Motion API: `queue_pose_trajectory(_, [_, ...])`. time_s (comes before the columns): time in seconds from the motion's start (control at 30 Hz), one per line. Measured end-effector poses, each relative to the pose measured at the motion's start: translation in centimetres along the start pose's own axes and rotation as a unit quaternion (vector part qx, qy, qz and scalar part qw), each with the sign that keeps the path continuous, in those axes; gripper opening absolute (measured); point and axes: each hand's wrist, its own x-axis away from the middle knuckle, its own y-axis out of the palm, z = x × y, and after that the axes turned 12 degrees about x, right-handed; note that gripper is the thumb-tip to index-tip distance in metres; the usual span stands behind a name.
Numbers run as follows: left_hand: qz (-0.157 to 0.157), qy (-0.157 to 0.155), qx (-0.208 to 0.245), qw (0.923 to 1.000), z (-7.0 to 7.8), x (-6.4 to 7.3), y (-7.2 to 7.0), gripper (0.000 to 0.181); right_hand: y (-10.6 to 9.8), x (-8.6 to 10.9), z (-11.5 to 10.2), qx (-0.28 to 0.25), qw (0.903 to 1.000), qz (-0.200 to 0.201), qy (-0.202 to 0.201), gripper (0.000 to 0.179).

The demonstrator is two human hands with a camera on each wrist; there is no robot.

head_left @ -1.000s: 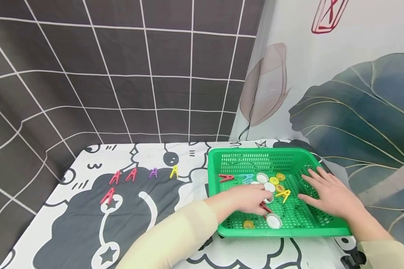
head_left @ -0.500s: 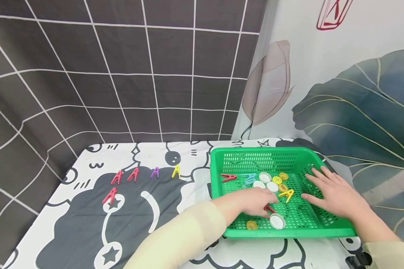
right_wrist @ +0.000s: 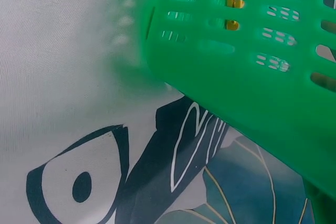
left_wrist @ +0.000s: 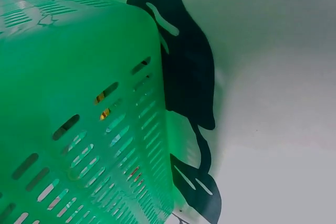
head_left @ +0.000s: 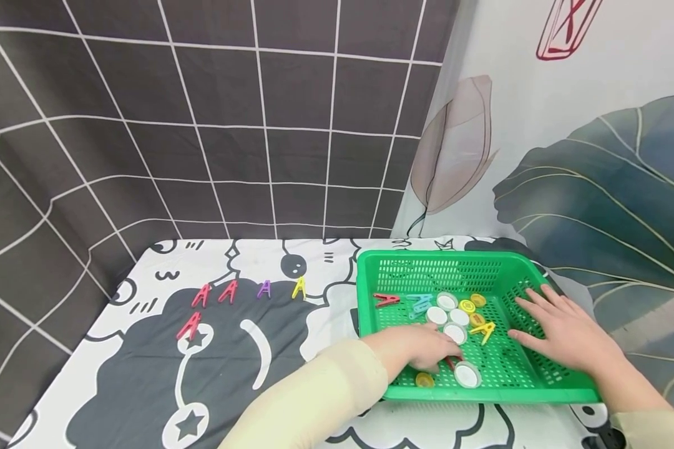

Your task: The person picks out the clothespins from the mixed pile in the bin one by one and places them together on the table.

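My left hand (head_left: 421, 348) reaches down into a green plastic basket (head_left: 485, 395), its fingers bent around a red clothespin (head_left: 450, 363) that is mostly hidden beneath them. A white bottle cap (head_left: 467, 375) lies just right of the fingertips. On the basket's right wall rests my right hand (head_left: 567, 330), fingers spread and thumb pointing inward. Inside the basket are another red clothespin (head_left: 386, 300), light-blue clothespins (head_left: 420, 305), a yellow clothespin (head_left: 485, 331), several white caps (head_left: 446, 302) and yellow caps (head_left: 467, 306). Both wrist views show the basket's outside wall (left_wrist: 89, 45), with neither hand visible.
To the basket's left, three red clothespins (head_left: 228, 291), a purple clothespin (head_left: 264, 289) and a yellow clothespin (head_left: 299, 287) lie on the cartoon-print cloth (head_left: 146, 374). A dark gridded curtain (head_left: 213, 149) hangs behind, with a leaf-print curtain (head_left: 584, 187) at right.
My left hand has drawn slightly back and left within the basket, uncovering a white cap, and the red clothespin has shifted a little with it. The right hand keeps its place.
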Motion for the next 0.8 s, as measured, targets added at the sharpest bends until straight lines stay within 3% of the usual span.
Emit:
queue_pose_trajectory(0.37, [0.013,0.012,-0.019,0.9997,-0.03,0.48,-0.06,0.049,0.11,0.04,0.05,-0.001,1.0,0.001,0.001,0.075])
queue_pose_trajectory(0.8, [-0.005,0.023,-0.014,0.9996,0.17,0.5,0.01,0.025,0.38,0.0,0.2,0.002,1.0,0.005,0.0,0.075])
